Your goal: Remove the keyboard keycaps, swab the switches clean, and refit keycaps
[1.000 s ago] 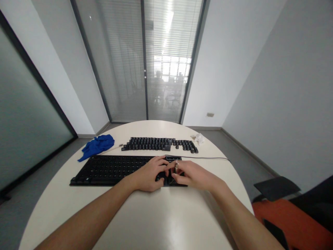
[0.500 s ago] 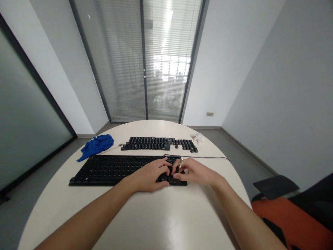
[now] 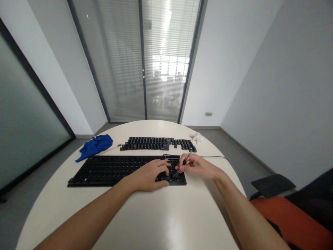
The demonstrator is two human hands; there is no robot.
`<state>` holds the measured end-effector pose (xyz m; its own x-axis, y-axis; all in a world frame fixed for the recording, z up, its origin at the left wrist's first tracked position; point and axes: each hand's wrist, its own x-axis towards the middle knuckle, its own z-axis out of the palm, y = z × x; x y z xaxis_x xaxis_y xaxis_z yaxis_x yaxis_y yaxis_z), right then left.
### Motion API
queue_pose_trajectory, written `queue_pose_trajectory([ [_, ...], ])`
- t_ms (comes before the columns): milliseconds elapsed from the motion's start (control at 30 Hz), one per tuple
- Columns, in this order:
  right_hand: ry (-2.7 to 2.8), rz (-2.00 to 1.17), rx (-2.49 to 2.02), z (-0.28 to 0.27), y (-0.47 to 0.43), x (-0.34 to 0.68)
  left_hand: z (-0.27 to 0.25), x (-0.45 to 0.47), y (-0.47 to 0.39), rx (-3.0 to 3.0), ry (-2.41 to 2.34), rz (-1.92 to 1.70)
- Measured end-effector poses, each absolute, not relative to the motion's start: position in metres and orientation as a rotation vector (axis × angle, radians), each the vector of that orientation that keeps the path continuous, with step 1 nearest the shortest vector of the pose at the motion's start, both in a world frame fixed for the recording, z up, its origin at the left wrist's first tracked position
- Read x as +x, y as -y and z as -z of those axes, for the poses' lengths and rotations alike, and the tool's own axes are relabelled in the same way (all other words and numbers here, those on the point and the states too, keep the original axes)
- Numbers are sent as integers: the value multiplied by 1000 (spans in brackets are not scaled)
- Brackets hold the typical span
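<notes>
A black keyboard point(image 3: 109, 170) lies in front of me, most of its keycaps off and small key sockets showing. My left hand point(image 3: 151, 174) rests palm down on its right part, fingers spread and open, thumb near the front edge. Over the number pad at the right end, my right hand point(image 3: 195, 165) is closed on a wire keycap puller point(image 3: 176, 173), whose thin prongs point down toward the pad. Whether a keycap sits between the prongs I cannot tell. Removed black keycaps point(image 3: 148, 143) stand in rows behind the keyboard.
A blue cloth point(image 3: 96, 146) lies at the back left, beside a thin brush point(image 3: 111, 149). Crumpled white tissue point(image 3: 197, 137) sits at the back right. The keyboard cable point(image 3: 213, 157) runs right across the round white table point(image 3: 156, 218). An orange chair point(image 3: 293, 218) stands at the right.
My right hand has lifted and shifted slightly right and away from me, with the puller's prongs now showing more clearly above the number pad. My left hand has stayed in place on the keyboard.
</notes>
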<state>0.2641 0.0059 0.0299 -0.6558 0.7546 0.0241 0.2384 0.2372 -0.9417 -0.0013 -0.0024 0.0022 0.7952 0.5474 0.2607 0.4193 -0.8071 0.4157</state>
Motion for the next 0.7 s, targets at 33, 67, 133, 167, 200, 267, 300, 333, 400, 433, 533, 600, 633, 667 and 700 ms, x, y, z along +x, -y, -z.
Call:
queue_pose_trajectory([
  [33,2025,-1424,-903,-29,-6,264,-2,-1,2,2620,-738,-549],
  [67,2026,-1415,-898,-29,-6,264,-2,-1,2,2586,-741,-572],
  [133,2048,-1369,-889,-27,-5,262,-2,-1,2,2517,-759,-618],
  [167,2061,-1338,-892,-26,-5,261,-2,0,2,2487,-775,-636],
  [200,2072,-1304,-901,-25,-5,260,-2,0,2,2463,-794,-649],
  [267,2075,-1243,-917,-23,-5,257,-2,1,2,2422,-831,-669],
  [300,2071,-1220,-919,-21,-5,256,-2,1,2,2401,-845,-682],
  [333,2065,-1201,-916,-20,-6,255,-2,2,2,2377,-856,-695],
  [400,2066,-1174,-903,-18,-6,252,-2,2,0,2330,-867,-716],
  [433,2073,-1161,-896,-17,-7,251,-2,2,0,2307,-868,-724],
  [533,2092,-1105,-872,-18,-7,248,-1,2,-4,2227,-850,-743],
  [600,2082,-1073,-848,-20,-7,247,0,2,-7,2179,-833,-767],
  [633,2076,-1065,-838,-21,-7,246,0,2,-8,2163,-830,-776],
  [667,2074,-1059,-829,-22,-7,246,1,2,-8,2151,-829,-781],
  [700,2076,-1052,-824,-22,-7,246,1,2,-8,2140,-829,-783],
])
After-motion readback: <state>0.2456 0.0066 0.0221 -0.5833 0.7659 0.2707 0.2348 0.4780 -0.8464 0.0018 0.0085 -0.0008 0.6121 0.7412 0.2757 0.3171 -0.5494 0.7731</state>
